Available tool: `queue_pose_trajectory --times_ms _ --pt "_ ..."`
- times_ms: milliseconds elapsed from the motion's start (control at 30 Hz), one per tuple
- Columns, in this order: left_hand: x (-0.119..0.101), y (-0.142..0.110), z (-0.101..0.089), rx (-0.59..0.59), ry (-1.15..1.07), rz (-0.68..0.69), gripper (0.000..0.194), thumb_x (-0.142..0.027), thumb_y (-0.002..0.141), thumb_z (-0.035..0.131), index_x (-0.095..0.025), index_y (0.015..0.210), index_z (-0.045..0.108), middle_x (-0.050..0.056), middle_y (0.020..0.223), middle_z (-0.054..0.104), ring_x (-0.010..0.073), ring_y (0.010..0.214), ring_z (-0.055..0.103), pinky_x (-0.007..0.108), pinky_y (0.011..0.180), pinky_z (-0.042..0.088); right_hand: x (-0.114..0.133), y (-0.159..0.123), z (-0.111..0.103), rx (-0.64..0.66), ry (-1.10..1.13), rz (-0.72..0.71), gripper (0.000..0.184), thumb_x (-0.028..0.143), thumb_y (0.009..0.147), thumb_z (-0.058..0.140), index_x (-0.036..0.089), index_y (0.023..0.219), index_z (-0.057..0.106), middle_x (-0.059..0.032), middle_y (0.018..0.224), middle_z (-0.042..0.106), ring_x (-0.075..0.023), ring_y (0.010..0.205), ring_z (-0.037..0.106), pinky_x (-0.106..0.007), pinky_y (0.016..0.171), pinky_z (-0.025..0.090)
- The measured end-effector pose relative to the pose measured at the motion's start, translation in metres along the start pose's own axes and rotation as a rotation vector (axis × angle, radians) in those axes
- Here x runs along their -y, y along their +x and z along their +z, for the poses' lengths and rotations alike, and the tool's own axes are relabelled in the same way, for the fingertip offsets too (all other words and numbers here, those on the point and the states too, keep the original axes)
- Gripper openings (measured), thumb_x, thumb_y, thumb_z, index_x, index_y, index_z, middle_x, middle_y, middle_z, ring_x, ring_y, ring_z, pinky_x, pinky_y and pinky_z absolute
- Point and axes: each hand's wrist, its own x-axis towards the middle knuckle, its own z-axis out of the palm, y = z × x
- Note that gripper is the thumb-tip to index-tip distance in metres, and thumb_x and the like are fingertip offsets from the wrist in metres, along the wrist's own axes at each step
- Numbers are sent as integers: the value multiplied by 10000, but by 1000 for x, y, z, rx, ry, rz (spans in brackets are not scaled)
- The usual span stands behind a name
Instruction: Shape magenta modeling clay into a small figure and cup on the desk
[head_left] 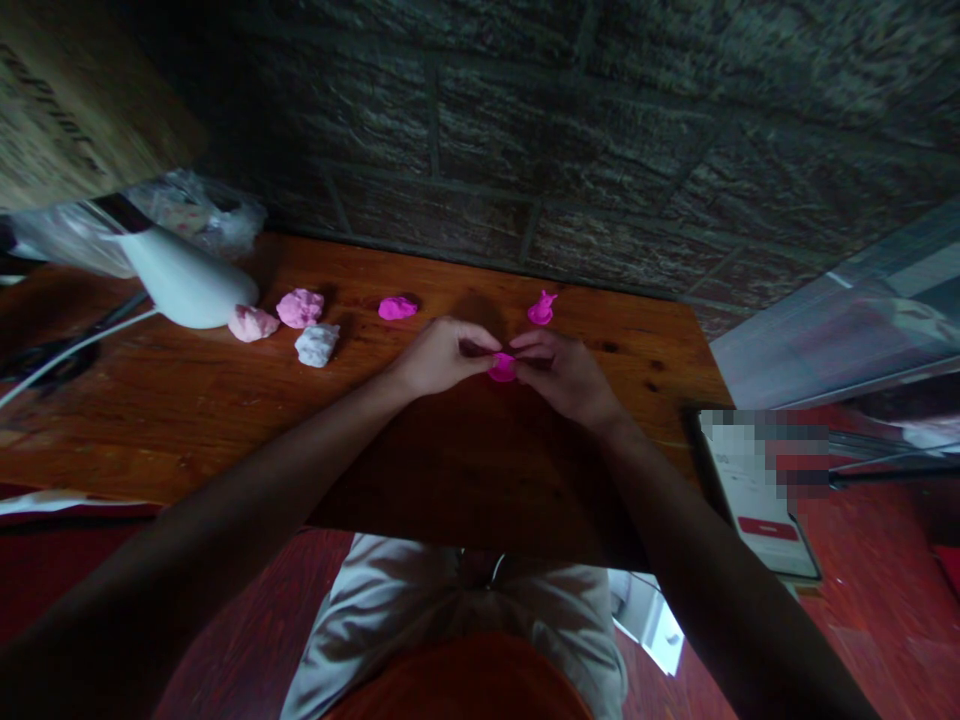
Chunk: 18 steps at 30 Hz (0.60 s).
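My left hand (442, 355) and my right hand (562, 375) meet over the middle of the wooden table (187, 410). Both pinch one small bright pink lump of clay (502, 368) between thumbs and fingertips. A shaped pink clay piece (541, 309) lies just beyond my right hand. Another bright pink lump (397, 308) lies beyond my left hand. Farther left sit a pale pink lump (300, 307), a lighter pink lump (252, 323) and a white lump (316, 344).
A white lamp base (184, 280) with a cable stands at the back left, beside crumpled plastic bags (195, 215). A dark stone-pattern wall (600, 150) backs the table. A tablet or clipboard (757, 490) lies off the right edge.
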Motion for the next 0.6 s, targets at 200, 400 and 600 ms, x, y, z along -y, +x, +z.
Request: queue_pose_trajectory --times_ms 200,400,600 --pt "-2 0 -1 32 -2 -19 123 -268 781 781 -168 846 814 63 871 819 190 799 762 282 760 594 4 -1 1 -23 1 35 229 150 810 730 202 1031 706 -62 956 817 -221 886 790 -378 866 627" --pt "-4 0 1 12 -93 -70 180 -220 766 793 -128 920 789 88 901 819 187 798 768 286 760 606 3 -1 1 -35 46 31 203 182 821 726 202 1021 703 -61 944 814 -217 873 788 -374 839 634" --pt "-2 1 -1 100 -26 16 150 -249 875 697 -141 919 790 71 922 814 167 815 754 270 761 582 4 0 0 -30 71 22 208 179 795 745 207 997 706 -40 936 818 -208 882 790 -372 886 624"
